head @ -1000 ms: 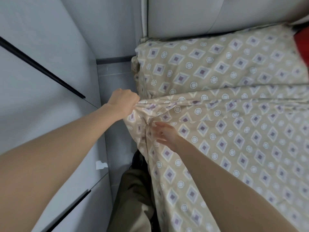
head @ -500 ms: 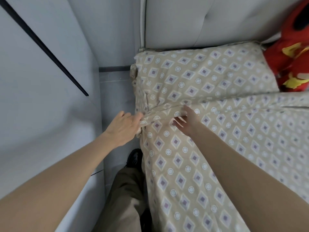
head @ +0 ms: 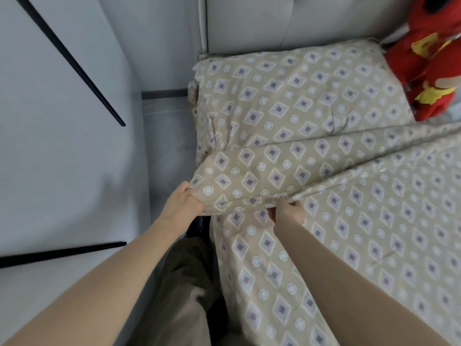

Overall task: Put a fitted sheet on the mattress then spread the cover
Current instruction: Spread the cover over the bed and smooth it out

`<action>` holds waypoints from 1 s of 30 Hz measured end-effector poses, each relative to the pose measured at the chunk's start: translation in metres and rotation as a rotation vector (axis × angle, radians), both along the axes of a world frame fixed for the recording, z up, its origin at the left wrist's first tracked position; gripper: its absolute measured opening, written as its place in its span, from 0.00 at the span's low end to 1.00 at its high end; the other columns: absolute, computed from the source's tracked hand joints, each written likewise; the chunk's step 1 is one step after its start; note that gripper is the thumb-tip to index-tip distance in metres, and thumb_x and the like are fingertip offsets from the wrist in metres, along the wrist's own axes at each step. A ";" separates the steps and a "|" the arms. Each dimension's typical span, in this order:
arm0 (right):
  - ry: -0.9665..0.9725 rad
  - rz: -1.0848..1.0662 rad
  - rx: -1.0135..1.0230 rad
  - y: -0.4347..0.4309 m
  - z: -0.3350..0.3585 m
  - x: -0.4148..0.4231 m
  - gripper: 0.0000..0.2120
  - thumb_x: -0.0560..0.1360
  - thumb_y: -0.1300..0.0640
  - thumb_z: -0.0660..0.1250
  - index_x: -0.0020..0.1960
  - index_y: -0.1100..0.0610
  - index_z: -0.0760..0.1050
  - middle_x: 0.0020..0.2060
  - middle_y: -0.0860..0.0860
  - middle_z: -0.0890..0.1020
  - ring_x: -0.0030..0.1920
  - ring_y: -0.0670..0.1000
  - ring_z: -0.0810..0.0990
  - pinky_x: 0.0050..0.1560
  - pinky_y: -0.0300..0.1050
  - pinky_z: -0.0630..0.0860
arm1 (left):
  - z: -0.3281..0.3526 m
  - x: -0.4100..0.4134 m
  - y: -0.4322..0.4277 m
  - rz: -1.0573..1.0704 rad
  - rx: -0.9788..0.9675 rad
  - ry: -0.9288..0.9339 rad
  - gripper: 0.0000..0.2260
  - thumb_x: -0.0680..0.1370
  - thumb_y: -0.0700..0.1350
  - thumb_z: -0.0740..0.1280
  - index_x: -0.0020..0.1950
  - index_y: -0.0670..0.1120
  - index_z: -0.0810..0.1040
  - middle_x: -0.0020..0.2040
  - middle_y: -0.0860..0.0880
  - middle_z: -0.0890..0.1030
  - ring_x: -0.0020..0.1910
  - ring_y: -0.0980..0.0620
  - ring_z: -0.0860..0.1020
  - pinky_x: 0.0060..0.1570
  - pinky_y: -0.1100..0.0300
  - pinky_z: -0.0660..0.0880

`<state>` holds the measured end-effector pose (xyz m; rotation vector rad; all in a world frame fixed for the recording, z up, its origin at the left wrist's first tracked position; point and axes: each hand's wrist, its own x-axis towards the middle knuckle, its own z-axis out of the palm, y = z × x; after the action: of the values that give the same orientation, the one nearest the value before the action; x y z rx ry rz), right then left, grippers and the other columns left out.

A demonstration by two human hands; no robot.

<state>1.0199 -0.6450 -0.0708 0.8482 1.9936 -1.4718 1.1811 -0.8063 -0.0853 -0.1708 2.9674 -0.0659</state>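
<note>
Looking down from head height at a person standing tight against the side of a bed, their olive trousers [head: 184, 290] at the bottom of the view. Both bare forearms reach forward to a beige cover [head: 349, 245] printed with purple diamonds and white rings, which lies over most of the bed. The left hand [head: 183, 206] is curled closed around the cover's near corner, just off the bed's edge. The right hand [head: 288, 212], a little further in, pinches the same edge between bent fingers and thumb. Between them the edge is lifted into a raised fold, probably so it can be drawn straight and laid flat. The fitted sheet and mattress are hidden beneath. Beyond the fold lies a pillow [head: 299, 96] in matching fabric, with a red and yellow soft toy [head: 434, 71] just beside it. Behind stands a grey padded headboard [head: 274, 21], with pale cupboard doors [head: 62, 171] to the left.
</note>
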 end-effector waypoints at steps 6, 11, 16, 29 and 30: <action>-0.143 0.072 0.000 0.031 -0.044 0.002 0.09 0.78 0.61 0.64 0.57 0.61 0.75 0.38 0.54 0.79 0.29 0.49 0.79 0.29 0.39 0.78 | -0.049 0.006 0.032 0.233 -0.019 -0.428 0.12 0.78 0.34 0.59 0.54 0.47 0.78 0.54 0.52 0.77 0.60 0.50 0.72 0.62 0.60 0.63; -0.187 0.108 0.026 0.043 -0.074 0.000 0.13 0.78 0.55 0.66 0.60 0.61 0.73 0.41 0.55 0.80 0.39 0.55 0.82 0.44 0.49 0.81 | -0.071 0.011 0.043 0.412 0.006 -0.640 0.13 0.76 0.36 0.64 0.58 0.48 0.78 0.55 0.51 0.78 0.54 0.51 0.77 0.53 0.59 0.76; -0.133 0.088 0.040 0.036 -0.094 0.015 0.24 0.71 0.50 0.73 0.62 0.58 0.70 0.46 0.53 0.79 0.47 0.54 0.81 0.53 0.53 0.80 | -0.093 0.014 0.044 0.393 0.228 -0.807 0.21 0.77 0.40 0.60 0.70 0.47 0.63 0.62 0.47 0.73 0.59 0.47 0.74 0.51 0.58 0.70; -0.577 0.467 -0.330 0.020 -0.097 0.044 0.16 0.69 0.62 0.76 0.54 0.66 0.77 0.37 0.56 0.80 0.39 0.51 0.83 0.42 0.42 0.82 | -0.081 -0.097 -0.037 0.691 0.699 0.006 0.28 0.81 0.36 0.57 0.77 0.52 0.53 0.76 0.48 0.56 0.70 0.45 0.66 0.64 0.49 0.68; -0.586 0.462 -0.340 0.019 -0.097 0.047 0.14 0.69 0.63 0.76 0.52 0.65 0.77 0.38 0.57 0.80 0.38 0.51 0.83 0.43 0.42 0.83 | -0.083 -0.103 -0.038 0.671 0.671 -0.005 0.27 0.81 0.35 0.57 0.77 0.51 0.54 0.76 0.48 0.57 0.71 0.45 0.65 0.64 0.50 0.67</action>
<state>1.0665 -0.6262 -0.1678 0.5377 1.3364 -1.0862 1.0781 -0.8447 -0.1683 -1.0177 2.5765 0.9701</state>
